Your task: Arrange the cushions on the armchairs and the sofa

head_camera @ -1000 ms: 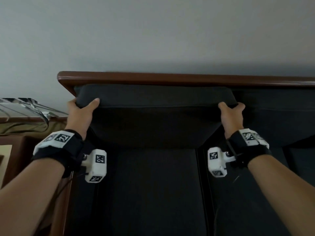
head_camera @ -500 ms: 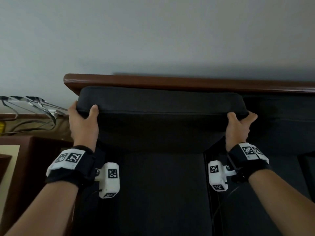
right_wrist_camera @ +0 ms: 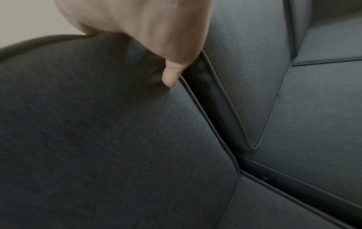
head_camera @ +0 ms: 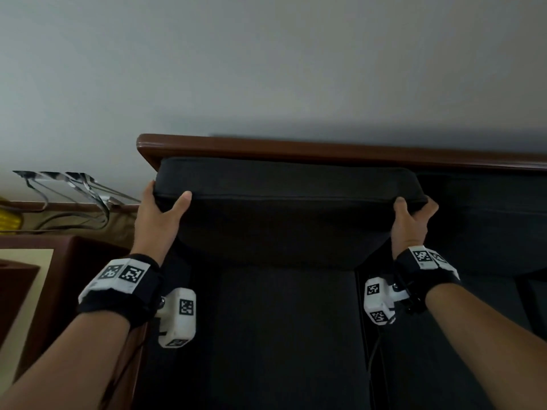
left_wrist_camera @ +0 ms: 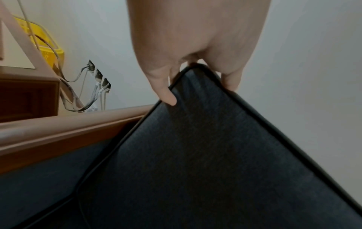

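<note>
A dark back cushion (head_camera: 284,214) stands upright at the left end of the sofa, its top just below the brown wooden back rail (head_camera: 296,149). My left hand (head_camera: 161,214) grips its upper left corner, thumb on the front face and fingers behind. My right hand (head_camera: 413,217) grips the upper right corner the same way. In the left wrist view the left hand (left_wrist_camera: 195,74) pinches the piped corner of the cushion (left_wrist_camera: 215,155). In the right wrist view the right hand's thumb (right_wrist_camera: 171,74) presses the cushion (right_wrist_camera: 98,124) beside a neighbouring back cushion (right_wrist_camera: 245,69).
Dark seat cushions (head_camera: 281,335) lie below the held one, and another back cushion (head_camera: 488,226) stands to the right. A wooden side table (head_camera: 44,261) is on the left, with cables (head_camera: 74,196) and a yellow object (head_camera: 10,220) by the wall.
The cushion and both hands sit lower and further right in the view than a second ago, and the cushion's top now lies closer under the wooden rail. Both grips are unchanged.
</note>
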A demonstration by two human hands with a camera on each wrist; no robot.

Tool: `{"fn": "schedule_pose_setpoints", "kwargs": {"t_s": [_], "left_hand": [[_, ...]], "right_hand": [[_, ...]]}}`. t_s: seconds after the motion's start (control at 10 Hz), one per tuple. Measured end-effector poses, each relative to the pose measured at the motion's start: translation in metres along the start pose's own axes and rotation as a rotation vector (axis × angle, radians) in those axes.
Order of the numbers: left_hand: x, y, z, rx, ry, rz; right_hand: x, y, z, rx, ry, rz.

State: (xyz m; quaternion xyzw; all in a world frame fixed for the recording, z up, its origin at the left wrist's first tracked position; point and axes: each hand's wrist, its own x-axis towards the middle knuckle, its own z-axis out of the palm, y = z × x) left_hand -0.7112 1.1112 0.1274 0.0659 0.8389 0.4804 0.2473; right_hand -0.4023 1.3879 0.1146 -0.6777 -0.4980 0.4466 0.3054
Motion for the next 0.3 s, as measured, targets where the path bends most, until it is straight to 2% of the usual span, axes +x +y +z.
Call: {"fn": "schedule_pose_setpoints", "kwargs": {"t_s": [0.1,0.2,0.3], "left_hand": [[-0.009,-0.002,-0.006,-0.014,-0.026,0.057],[-0.022,-0.012,-0.008,-0.076,-0.068,0.096],[-0.047,-0.039,-0.009,-0.060,-0.126,0.087]], "right_hand": [[-0.007,0.002,-0.014,-0.003,-0.113,0.009],[-0.011,0.014,-0.033,-0.002,-0.242,0.085],[-0.016,0.067,-0.060,-0.160,-0.331,0.205]]}}
